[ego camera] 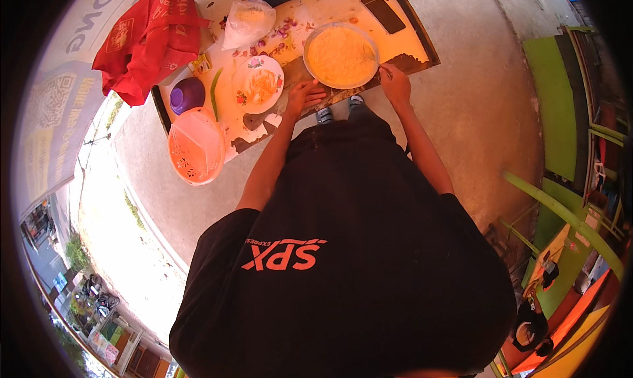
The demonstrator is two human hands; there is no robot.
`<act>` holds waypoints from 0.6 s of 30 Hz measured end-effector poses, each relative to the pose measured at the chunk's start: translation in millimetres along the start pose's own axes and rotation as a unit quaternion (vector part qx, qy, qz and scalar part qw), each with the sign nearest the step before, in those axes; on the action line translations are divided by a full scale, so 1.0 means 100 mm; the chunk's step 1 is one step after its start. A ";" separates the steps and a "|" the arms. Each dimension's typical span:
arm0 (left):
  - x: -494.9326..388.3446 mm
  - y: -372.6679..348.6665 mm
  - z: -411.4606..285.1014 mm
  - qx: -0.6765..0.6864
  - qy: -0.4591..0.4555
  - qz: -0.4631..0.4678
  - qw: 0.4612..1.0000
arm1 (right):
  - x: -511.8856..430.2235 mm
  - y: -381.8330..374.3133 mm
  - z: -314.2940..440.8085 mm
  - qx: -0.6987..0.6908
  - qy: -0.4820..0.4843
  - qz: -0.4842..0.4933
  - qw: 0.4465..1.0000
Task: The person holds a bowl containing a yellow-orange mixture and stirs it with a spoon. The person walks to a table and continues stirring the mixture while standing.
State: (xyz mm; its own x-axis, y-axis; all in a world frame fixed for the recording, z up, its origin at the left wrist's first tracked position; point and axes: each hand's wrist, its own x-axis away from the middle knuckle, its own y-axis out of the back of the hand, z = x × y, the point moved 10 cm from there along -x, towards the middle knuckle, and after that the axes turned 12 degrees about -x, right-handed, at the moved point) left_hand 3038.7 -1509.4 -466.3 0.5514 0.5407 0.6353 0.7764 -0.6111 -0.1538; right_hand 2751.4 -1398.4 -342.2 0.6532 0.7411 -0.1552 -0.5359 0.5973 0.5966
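A round, light-rimmed bowl [340, 56] stands near the table's front edge, filled with a yellow, grainy-looking mixture. My right hand [395, 83] grips the handle of a metal utensil [371, 55] at the bowl's right rim. The utensil's head dips into the mixture, so whether it is a spoon or a fork is hard to see. My left hand [305, 97] is at the table edge by the bowl's lower left, fingers extended and holding nothing. Whether its fingertips touch the rim cannot be told. Left of it lies a flowered plate [239, 87] with pale yellow shreds.
A purple bowl [187, 96], a long green chilli [214, 93] and an orange plastic basket [198, 148] occupy the table's left end. Behind them are a red bag [153, 41], a clear plastic bag [249, 22] and scattered shallots [284, 29]. A phone [384, 14] lies back right.
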 end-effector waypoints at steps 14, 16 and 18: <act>0.03 0.01 -0.01 0.002 -0.012 -0.012 1.000 | 0.11 -0.08 0.04 0.025 0.000 -0.010 1.000; 0.01 0.01 -0.02 0.002 -0.014 -0.014 1.000 | 0.10 -0.20 0.07 0.024 0.014 0.020 0.999; -0.01 0.02 0.00 0.002 -0.012 -0.021 1.000 | 0.16 -0.40 0.18 0.034 0.042 0.070 0.996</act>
State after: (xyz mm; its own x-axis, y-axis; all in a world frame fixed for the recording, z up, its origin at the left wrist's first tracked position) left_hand 3040.2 -1511.3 -467.5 0.5252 0.5804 0.6224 0.8007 -0.5848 -0.1304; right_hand 2792.8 -1415.9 -354.2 0.5256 0.8405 -0.1313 -0.5793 0.4666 0.6683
